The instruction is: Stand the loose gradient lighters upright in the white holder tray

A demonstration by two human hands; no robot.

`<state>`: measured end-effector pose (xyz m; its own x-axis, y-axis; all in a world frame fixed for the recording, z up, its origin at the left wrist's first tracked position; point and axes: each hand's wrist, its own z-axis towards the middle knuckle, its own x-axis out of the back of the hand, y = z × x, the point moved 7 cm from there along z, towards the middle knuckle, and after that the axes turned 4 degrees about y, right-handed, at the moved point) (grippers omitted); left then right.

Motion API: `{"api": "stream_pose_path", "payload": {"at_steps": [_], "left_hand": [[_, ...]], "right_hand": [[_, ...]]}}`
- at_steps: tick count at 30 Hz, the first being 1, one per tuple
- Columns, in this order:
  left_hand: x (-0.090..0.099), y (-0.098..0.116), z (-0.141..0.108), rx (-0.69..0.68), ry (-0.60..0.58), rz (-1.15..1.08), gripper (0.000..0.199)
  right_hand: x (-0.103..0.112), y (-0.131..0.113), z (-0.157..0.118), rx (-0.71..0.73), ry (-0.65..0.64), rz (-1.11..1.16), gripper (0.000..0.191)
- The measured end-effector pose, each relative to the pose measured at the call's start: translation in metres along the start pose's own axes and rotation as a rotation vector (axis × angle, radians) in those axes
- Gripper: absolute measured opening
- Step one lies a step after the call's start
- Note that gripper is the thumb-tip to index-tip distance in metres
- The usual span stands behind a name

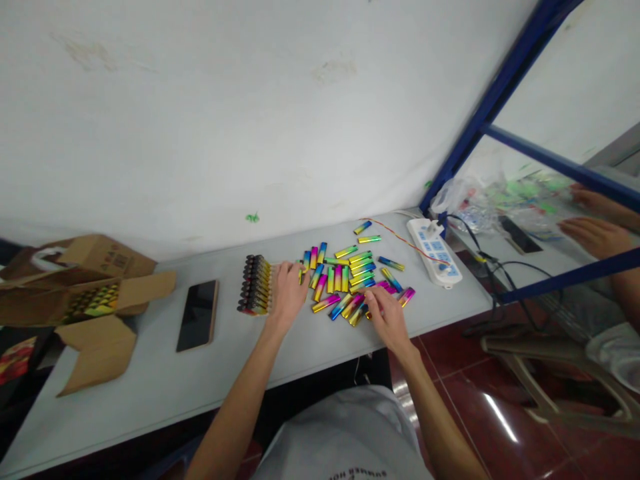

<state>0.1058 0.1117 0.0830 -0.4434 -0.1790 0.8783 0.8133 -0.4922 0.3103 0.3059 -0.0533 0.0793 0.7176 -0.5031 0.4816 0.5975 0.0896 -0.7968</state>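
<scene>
My left hand rests beside a tight row of lighters with black tops and yellowish bodies. Its fingers are curled together at the right side of the row, and what they hold is hidden. Loose shiny tubes, like metallic lighter sleeves in yellow, blue, pink and green, lie scattered to the right. Over the near right part of this pile is my right hand, its fingers bent and drawn together. Its fingertips touch the tubes, but whether one is gripped I cannot make out.
A black phone lies left of the row. Farther left an open cardboard box holds more yellow lighters. A white power strip with cables sits at the right end, by a blue metal frame. Another person's hand shows beyond it.
</scene>
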Motion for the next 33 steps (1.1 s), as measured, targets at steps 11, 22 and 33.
{"api": "stream_pose_path", "payload": {"at_steps": [11, 22, 33], "left_hand": [[-0.021, 0.071, -0.018, -0.083, -0.158, -0.071, 0.02], [-0.042, 0.097, -0.011, -0.103, -0.185, -0.029, 0.017], [-0.058, 0.101, 0.003, -0.072, -0.235, 0.074, 0.03]], "right_hand": [[0.006, 0.017, -0.011, -0.176, 0.066, 0.008, 0.042], [0.006, 0.039, -0.024, -0.251, 0.069, 0.033, 0.04], [0.013, 0.02, -0.016, -0.124, 0.05, -0.016, 0.039]]}}
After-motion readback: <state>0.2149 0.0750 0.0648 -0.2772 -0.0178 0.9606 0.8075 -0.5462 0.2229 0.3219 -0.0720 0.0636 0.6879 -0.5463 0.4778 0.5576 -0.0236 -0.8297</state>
